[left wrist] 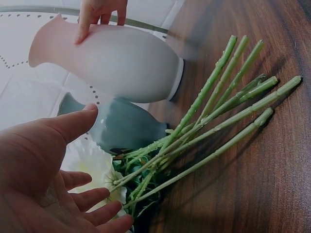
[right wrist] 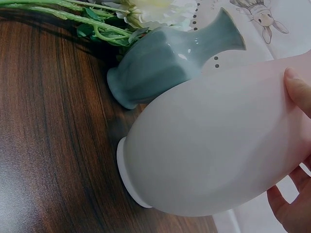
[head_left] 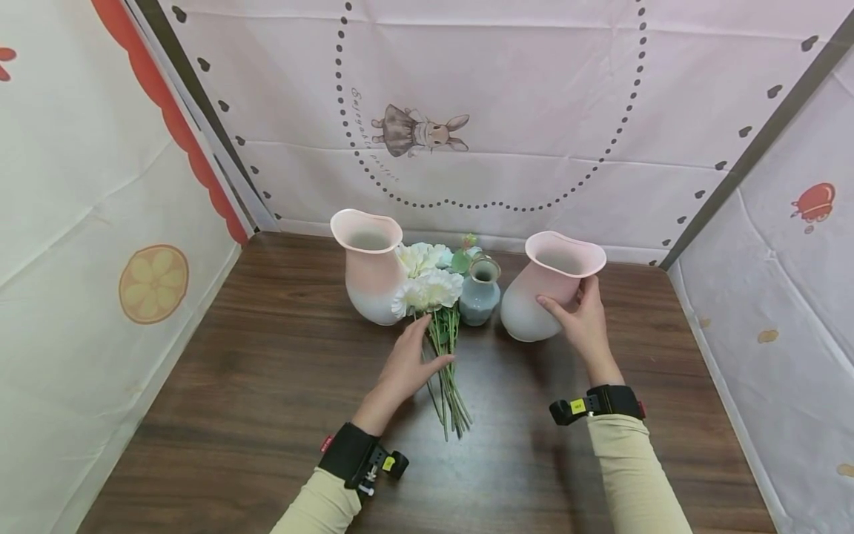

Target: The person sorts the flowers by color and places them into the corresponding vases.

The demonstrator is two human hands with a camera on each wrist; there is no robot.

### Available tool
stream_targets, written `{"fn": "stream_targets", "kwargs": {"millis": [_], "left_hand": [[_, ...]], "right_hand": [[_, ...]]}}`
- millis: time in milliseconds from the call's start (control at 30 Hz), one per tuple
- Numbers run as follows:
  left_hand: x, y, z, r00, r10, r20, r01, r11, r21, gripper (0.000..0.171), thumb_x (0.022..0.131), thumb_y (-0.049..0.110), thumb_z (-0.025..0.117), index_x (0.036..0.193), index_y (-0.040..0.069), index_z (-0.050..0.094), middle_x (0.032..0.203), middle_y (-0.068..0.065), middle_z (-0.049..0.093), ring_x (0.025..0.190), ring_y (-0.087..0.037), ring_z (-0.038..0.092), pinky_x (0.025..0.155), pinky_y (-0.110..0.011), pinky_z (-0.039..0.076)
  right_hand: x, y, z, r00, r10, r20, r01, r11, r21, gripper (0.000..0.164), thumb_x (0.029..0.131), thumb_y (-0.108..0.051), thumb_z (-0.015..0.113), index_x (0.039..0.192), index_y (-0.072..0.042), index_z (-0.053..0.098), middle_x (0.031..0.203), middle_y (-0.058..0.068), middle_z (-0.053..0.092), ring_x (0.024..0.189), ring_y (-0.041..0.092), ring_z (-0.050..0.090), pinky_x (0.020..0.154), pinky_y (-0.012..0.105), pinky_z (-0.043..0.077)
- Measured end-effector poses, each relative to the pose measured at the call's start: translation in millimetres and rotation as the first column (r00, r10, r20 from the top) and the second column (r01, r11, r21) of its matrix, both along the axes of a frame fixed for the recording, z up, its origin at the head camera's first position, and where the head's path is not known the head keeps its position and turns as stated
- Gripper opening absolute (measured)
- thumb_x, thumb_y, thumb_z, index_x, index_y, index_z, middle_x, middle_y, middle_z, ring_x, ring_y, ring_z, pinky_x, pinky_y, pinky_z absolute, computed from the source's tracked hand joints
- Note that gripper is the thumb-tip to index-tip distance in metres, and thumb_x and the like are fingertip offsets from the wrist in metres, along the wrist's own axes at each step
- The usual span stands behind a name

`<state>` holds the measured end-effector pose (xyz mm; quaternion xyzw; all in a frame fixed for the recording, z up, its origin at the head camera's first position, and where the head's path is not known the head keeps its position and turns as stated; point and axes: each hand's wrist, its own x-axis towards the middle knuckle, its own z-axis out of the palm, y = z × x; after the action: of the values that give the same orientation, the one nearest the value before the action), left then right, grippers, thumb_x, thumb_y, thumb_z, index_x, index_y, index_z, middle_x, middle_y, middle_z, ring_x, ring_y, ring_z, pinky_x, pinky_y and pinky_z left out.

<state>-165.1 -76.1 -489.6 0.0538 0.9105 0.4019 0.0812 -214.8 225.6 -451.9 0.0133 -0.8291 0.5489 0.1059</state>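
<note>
My right hand [head_left: 588, 325] grips a pink-and-white vase [head_left: 530, 305] by its side, thumb on the near side and fingers round the neck. In the right wrist view the vase's pale base [right wrist: 130, 177] is close to the table; whether it touches cannot be told. My left hand [head_left: 407, 363], fingers extended and thumb spread, hovers at the green stems [head_left: 448, 371] of a bunch of white flowers [head_left: 430, 288]. The left wrist view shows its palm holding nothing. Between flowers and gripped vase stands a small blue-grey vase [head_left: 479, 300].
A second pink-and-white vase [head_left: 373, 282] stands upright left of the flowers. All sit toward the back of a dark wooden table [head_left: 267, 386]. Printed cloth walls [head_left: 520, 89] enclose the back and both sides.
</note>
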Motion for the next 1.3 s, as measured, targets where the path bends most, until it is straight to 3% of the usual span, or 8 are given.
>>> {"fn": "stream_targets", "kwargs": {"millis": [600,800,900,967,1067,1267,1300], "left_hand": [[2.0,-3.4,-3.4,0.997,0.075,0.019,-0.077,0.989,0.127,0.081,0.092,0.031,0.072,0.156,0.006,0.028,0.16,-0.021,0.029,0.146,-0.041,0.034,0.117,-0.057,0.035],[3.8,-8.3,-11.2,0.991,0.115,0.071,-0.128,0.968,0.214,0.08,0.094,0.031,0.07,0.156,0.006,0.027,0.159,-0.023,0.028,0.135,-0.044,0.047,0.107,-0.055,0.047],[3.0,-9.8,-15.0,0.985,0.134,0.108,-0.16,0.947,0.28,0.081,0.095,0.029,0.069,0.157,0.007,0.023,0.161,-0.023,0.024,0.135,-0.044,0.048,0.108,-0.054,0.047],[2.2,-10.5,-16.7,0.98,0.144,0.136,-0.182,0.927,0.327,0.082,0.096,0.028,0.068,0.157,0.005,0.018,0.161,-0.024,0.025,0.134,-0.045,0.049,0.107,-0.054,0.048],[-0.8,-10.6,-19.7,0.966,0.157,0.206,-0.232,0.876,0.423,0.082,0.099,0.024,0.063,0.158,0.003,0.011,0.159,-0.026,0.028,0.134,-0.046,0.048,0.107,-0.054,0.048],[-5.2,-11.2,-21.9,0.922,0.138,0.363,-0.354,0.683,0.639,0.075,0.103,0.018,0.052,0.157,-0.001,0.003,0.156,-0.032,0.029,0.14,-0.046,0.04,0.114,-0.055,0.041],[-5.2,-11.6,-21.8,0.916,0.133,0.377,-0.366,0.66,0.656,0.073,0.104,0.017,0.051,0.157,-0.001,0.004,0.155,-0.032,0.03,0.14,-0.046,0.04,0.114,-0.054,0.041]], "right_hand": [[-0.7,0.9,-2.0,1.0,-0.003,0.001,0.003,1.0,-0.009,0.085,0.088,-0.02,0.077,0.153,-0.011,0.022,0.156,0.012,0.034,0.147,0.031,0.034,0.121,0.056,0.03],[-0.5,0.6,-2.6,1.0,-0.007,0.012,0.007,1.0,-0.005,0.086,0.088,-0.02,0.077,0.154,-0.012,0.021,0.157,0.011,0.033,0.147,0.031,0.034,0.121,0.056,0.03],[2.5,-2.1,5.8,0.999,-0.004,0.036,0.005,1.0,-0.017,0.086,0.088,-0.017,0.076,0.154,-0.011,0.021,0.158,0.013,0.032,0.148,0.032,0.032,0.121,0.057,0.03],[7.1,-5.5,15.4,0.999,0.0,0.051,0.002,1.0,-0.026,0.084,0.089,-0.014,0.075,0.153,-0.009,0.021,0.158,0.015,0.032,0.148,0.034,0.032,0.121,0.058,0.029],[14.7,-11.1,29.4,0.998,0.01,0.062,-0.008,0.999,-0.037,0.083,0.09,-0.012,0.073,0.153,-0.004,0.02,0.158,0.02,0.03,0.147,0.038,0.031,0.12,0.061,0.028],[20.6,-15.6,37.5,0.998,0.013,0.056,-0.011,0.999,-0.034,0.08,0.091,-0.011,0.071,0.152,-0.002,0.02,0.157,0.022,0.03,0.147,0.041,0.031,0.119,0.061,0.029],[20.7,-15.4,37.2,0.998,0.012,0.057,-0.01,0.999,-0.034,0.08,0.091,-0.01,0.072,0.152,-0.002,0.02,0.157,0.022,0.03,0.147,0.04,0.031,0.12,0.06,0.029]]}}
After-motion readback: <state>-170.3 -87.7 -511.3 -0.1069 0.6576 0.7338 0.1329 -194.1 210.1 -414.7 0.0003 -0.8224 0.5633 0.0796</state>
